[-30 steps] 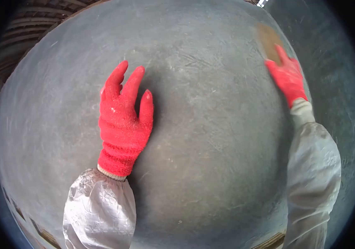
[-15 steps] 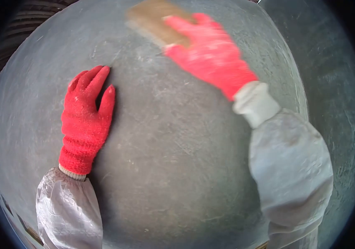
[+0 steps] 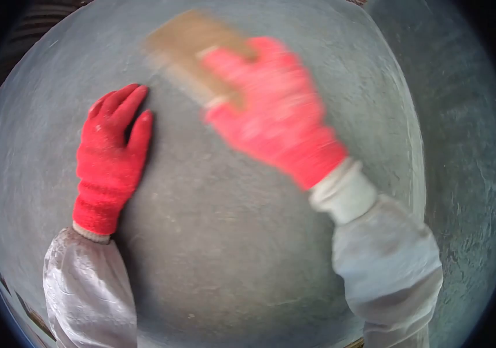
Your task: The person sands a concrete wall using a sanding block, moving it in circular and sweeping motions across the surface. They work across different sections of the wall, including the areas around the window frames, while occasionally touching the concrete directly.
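A large grey curved surface (image 3: 219,220) fills most of the view. Flat on its left part lies my left hand (image 3: 108,151) in a red glove, fingers stretched out and holding nothing. My right hand (image 3: 277,104), also red-gloved and blurred by motion, grips a tan rectangular block (image 3: 193,49) at the upper middle. The block's lower side is against or close to the surface; blur hides the exact contact. Both arms wear pale sleeves.
A ridge (image 3: 413,133) runs down the right side, with another grey surface (image 3: 462,151) beyond it. Dark ribbed material (image 3: 42,20) shows at the upper left corner.
My right hand and the block have moved left and down across the surface. My left hand appears slightly further left and up, still flat.
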A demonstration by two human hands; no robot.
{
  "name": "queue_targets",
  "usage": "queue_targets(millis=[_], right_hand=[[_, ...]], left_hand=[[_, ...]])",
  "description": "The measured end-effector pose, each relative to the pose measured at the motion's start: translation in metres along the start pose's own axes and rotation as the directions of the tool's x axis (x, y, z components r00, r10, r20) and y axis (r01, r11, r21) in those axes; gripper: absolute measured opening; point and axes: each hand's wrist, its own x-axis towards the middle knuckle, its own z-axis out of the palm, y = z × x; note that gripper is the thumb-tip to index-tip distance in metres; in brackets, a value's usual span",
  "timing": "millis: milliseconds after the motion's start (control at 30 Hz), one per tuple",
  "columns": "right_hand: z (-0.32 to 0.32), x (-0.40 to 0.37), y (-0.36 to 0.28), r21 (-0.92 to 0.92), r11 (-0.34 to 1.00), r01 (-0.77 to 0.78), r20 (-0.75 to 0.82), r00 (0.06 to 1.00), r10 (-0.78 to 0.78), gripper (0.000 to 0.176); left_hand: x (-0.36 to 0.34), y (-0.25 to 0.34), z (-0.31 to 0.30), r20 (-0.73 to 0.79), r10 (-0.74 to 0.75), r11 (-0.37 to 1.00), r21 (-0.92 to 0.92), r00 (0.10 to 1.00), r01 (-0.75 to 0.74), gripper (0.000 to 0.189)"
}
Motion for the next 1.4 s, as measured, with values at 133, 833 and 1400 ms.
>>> queue_targets(millis=[133, 833, 1400], right_hand=[[-0.011, 0.004, 0.022, 0.018, 0.996, -0.086, 0.179, 0.980, 0.081, 0.053], [-0.006, 0.022, 0.125, -0.139, 0.951, -0.278, -0.040, 0.961, 0.275, 0.052], [0.021, 0.075, 0.094, -0.116, 0.964, -0.241, 0.079, 0.965, 0.250, 0.065]], left_hand=[[0.003, 0.011, 0.000, -0.009, -0.027, 1.000, -0.011, 1.000, 0.027, 0.032], [0.003, 0.013, -0.007, 0.032, -0.069, 0.997, 0.045, 0.997, 0.068, 0.034], [0.002, 0.012, -0.004, 0.016, -0.054, 0.997, 0.056, 0.998, 0.053, 0.034]])
